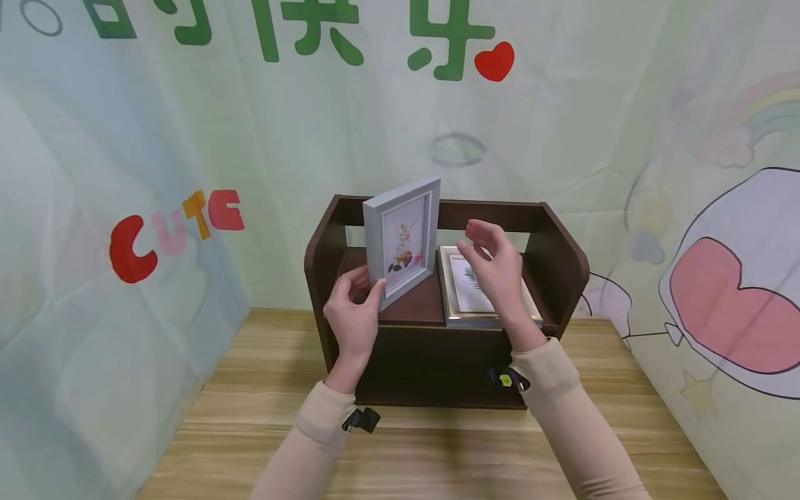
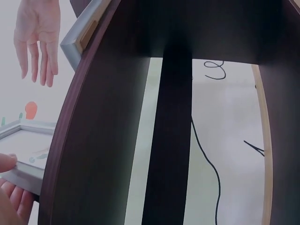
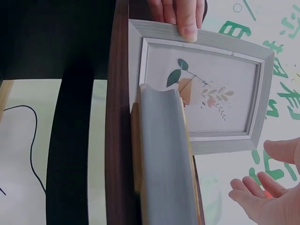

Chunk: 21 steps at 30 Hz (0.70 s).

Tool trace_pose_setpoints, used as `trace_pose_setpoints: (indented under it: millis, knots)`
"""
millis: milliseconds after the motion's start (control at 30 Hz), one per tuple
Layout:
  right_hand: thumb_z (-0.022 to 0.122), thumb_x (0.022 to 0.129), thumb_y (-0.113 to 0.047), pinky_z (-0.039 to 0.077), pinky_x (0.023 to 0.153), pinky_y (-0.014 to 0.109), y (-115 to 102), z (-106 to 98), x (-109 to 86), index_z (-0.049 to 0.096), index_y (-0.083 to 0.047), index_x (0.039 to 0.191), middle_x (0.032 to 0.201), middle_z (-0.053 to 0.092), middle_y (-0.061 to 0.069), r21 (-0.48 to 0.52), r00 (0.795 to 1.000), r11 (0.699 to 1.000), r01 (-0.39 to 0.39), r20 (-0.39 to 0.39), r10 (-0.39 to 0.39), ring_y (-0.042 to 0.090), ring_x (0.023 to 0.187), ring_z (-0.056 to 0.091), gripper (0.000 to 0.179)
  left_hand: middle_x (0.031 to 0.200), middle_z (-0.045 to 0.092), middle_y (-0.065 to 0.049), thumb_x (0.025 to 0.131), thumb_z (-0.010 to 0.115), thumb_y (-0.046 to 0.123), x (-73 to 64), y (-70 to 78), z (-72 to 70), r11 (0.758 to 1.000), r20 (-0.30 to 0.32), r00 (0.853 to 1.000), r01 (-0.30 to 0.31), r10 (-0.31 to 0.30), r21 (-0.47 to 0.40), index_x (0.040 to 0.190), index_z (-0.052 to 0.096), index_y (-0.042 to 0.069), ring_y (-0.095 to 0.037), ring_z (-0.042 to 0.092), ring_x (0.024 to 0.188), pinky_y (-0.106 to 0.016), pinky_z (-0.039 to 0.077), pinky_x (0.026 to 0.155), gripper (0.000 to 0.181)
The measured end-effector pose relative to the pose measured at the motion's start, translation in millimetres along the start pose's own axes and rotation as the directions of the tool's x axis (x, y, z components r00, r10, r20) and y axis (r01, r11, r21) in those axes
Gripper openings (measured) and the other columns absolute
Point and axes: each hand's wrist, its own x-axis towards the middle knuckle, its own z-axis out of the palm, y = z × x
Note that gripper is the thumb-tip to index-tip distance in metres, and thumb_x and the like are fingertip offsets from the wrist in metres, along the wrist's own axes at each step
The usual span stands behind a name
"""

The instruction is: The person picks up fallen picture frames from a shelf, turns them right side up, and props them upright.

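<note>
At the brown shelf's (image 1: 562, 271) upper level, the grey picture frame (image 1: 405, 243) is pinched low by the left hand (image 1: 353, 312); nothing is held by the relaxed right hand (image 1: 496, 267). Probably light, stiff and fragile-faced, it is best gripped by its borders.

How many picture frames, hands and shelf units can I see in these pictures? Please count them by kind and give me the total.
Picture frames: 2 (the upright frame and the flat frame)
Hands: 2 (the left hand and the right hand)
Shelf units: 1 (the brown shelf unit)
Total: 5
</note>
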Motion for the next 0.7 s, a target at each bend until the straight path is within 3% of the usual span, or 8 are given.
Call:
trace_pose_setpoints:
  millis: [433,700]
  knots:
    - [0.067,0.086,-0.003,0.043,0.102,0.047,-5,-1,6.6,0.054,0.009,0.123,0.124,0.058,0.028,0.002,0.997,0.997,0.075,-0.007,-0.075,0.038,0.116,0.057,0.042,0.087,0.068,-0.019,0.070,0.081,-0.001,-9.2,5.8,15.2,0.999,-0.109,0.993,-0.051,0.052,0.013,0.094,0.068,-0.005,-0.029,0.067,0.075,-0.046,0.054,0.066,0.028]
    - [0.067,0.086,-0.004,0.041,0.104,0.045,-12,-2,12.9,0.053,0.008,0.124,0.126,0.057,0.026,0.005,0.994,0.994,0.110,0.020,-0.111,0.034,0.119,0.055,0.043,0.088,0.069,-0.010,0.071,0.083,0.011,-13.8,3.1,19.9,0.996,-0.134,0.987,-0.081,0.084,0.024,0.096,0.070,0.005,-0.023,0.067,0.076,-0.040,0.055,0.067,0.028]
